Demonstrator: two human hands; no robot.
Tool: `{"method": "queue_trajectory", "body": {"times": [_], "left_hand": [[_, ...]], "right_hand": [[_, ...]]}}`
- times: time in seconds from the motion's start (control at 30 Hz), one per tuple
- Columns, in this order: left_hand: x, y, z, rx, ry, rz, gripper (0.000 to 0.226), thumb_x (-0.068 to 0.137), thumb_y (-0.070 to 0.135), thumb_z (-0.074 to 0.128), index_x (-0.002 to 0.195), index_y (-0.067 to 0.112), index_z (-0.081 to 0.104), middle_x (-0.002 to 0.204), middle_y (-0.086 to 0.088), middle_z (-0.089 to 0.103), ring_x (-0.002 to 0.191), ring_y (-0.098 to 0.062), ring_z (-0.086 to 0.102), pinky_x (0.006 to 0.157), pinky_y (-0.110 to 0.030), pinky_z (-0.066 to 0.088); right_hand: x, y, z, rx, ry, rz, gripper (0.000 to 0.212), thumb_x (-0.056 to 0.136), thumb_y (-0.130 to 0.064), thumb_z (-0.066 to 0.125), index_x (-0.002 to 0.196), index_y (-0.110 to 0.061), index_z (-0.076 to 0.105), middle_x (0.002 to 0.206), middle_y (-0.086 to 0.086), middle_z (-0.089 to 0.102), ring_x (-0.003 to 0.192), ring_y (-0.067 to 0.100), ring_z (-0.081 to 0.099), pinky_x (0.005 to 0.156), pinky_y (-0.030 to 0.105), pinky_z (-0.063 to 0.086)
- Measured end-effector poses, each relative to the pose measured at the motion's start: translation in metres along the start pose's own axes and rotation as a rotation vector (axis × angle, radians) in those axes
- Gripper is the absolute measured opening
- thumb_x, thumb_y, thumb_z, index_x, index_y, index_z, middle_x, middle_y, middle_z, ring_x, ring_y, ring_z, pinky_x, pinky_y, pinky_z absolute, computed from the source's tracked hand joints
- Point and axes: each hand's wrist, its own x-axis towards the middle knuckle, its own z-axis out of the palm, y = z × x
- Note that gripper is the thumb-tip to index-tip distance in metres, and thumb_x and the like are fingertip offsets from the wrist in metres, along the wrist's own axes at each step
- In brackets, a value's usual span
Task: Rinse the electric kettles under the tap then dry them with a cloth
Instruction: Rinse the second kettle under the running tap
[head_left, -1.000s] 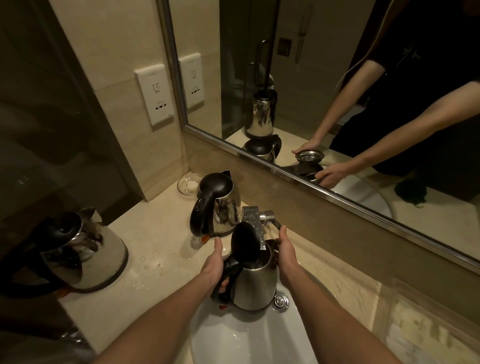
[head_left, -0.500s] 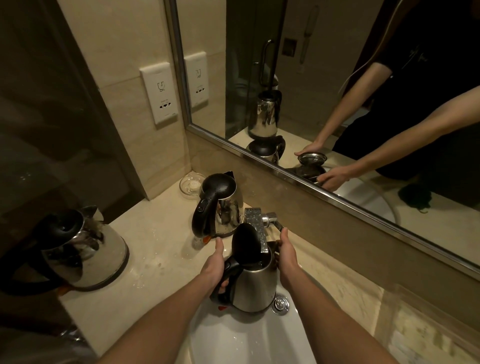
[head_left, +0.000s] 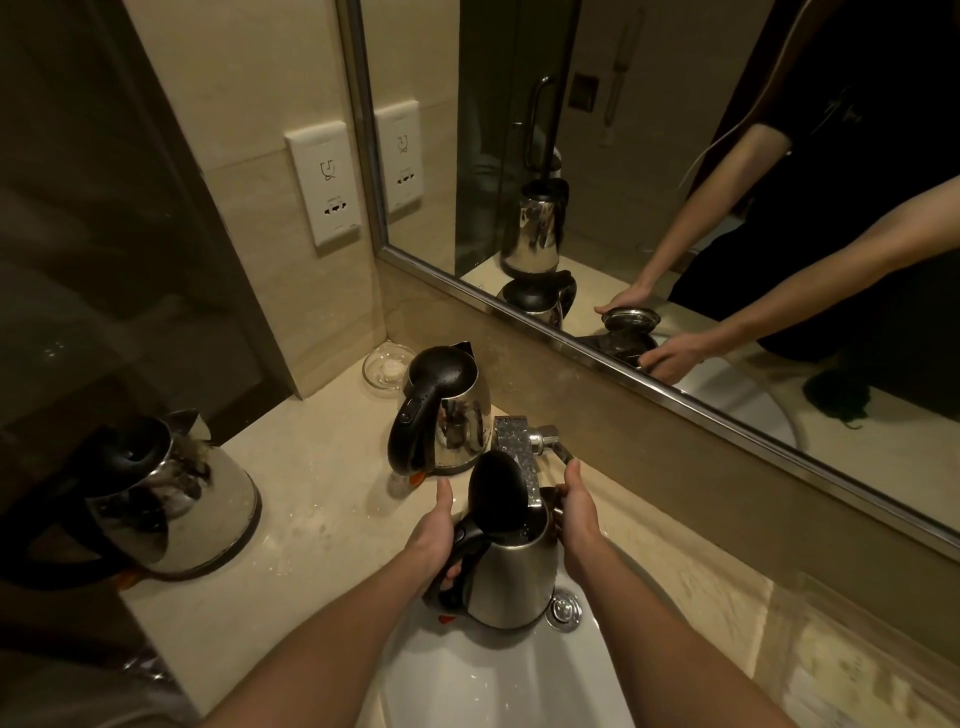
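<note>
A: Head view. Where is the kettle being worked on?
B: The brushed-steel electric kettle (head_left: 511, 577) is held over the white oval basin (head_left: 467, 686). Its black hinged lid (head_left: 496, 491) stands open, with the mouth directly under the chrome tap (head_left: 514, 447). I cannot make out any water flow.
A: Grips?
B: The left grip (head_left: 434, 540) is wrapped round the kettle's black handle, thumb raised. The right grip (head_left: 579, 512) sits at the kettle's spout side, fingers curled, thumb pointing up at the tap lever (head_left: 558, 447). I cannot tell whether it clasps the rim or the lever.
A: Other kettles?
B: Two, both on the cream stone bench (head_left: 322, 493). The polished steel kettle with closed black lid (head_left: 447, 415) stands just left of the tap, with droplets on its lid. The wider steel kettle (head_left: 171, 504) stands well apart, at the bench's left end.
A: Remainder?
B: A small clear glass dish (head_left: 387, 369) is in the corner behind the polished kettle. A white socket plate (head_left: 324, 182) is on the wall above it. A framed mirror (head_left: 675, 208) is behind the tap. A chrome drain plug (head_left: 563, 610) is in the basin, beside the held kettle's base.
</note>
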Motion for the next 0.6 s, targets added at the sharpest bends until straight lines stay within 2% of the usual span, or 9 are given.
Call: {"method": "queue_trajectory", "body": {"times": [0.27, 0.4, 0.6], "left_hand": [[0.0029, 0.0, -0.0014, -0.001, 0.008, 0.009, 0.093, 0.088, 0.083, 0.012, 0.085, 0.004, 0.059, 0.046, -0.005, 0.045, 0.038, -0.016, 0.042, 0.045, -0.024, 0.038], [-0.0007, 0.0003, -0.0011, 0.011, 0.009, 0.02, 0.086, 0.089, 0.082, 0.011, 0.064, 0.009, 0.048, 0.044, -0.004, 0.044, 0.037, -0.016, 0.042, 0.048, -0.027, 0.039], [-0.004, 0.001, 0.0001, 0.017, 0.004, 0.03, 0.084, 0.09, 0.08, 0.01, 0.062, 0.01, 0.045, 0.043, -0.003, 0.044, 0.037, -0.015, 0.042, 0.047, -0.026, 0.039]], "right_hand": [[0.0023, -0.0029, -0.0023, -0.005, -0.028, 0.01, 0.076, 0.098, -0.064, 0.031, 0.144, -0.006, 0.045, 0.144, 0.015, 0.051, 0.135, 0.032, 0.043, 0.117, 0.046, 0.028], [0.0028, -0.0026, -0.0018, -0.003, -0.017, 0.013, 0.076, 0.098, -0.064, 0.031, 0.145, -0.006, 0.044, 0.145, 0.015, 0.05, 0.136, 0.032, 0.042, 0.117, 0.047, 0.027], [0.0023, -0.0034, -0.0025, 0.001, -0.021, 0.01, 0.075, 0.098, -0.064, 0.031, 0.145, -0.006, 0.043, 0.144, 0.016, 0.05, 0.135, 0.033, 0.043, 0.116, 0.046, 0.028]]}}
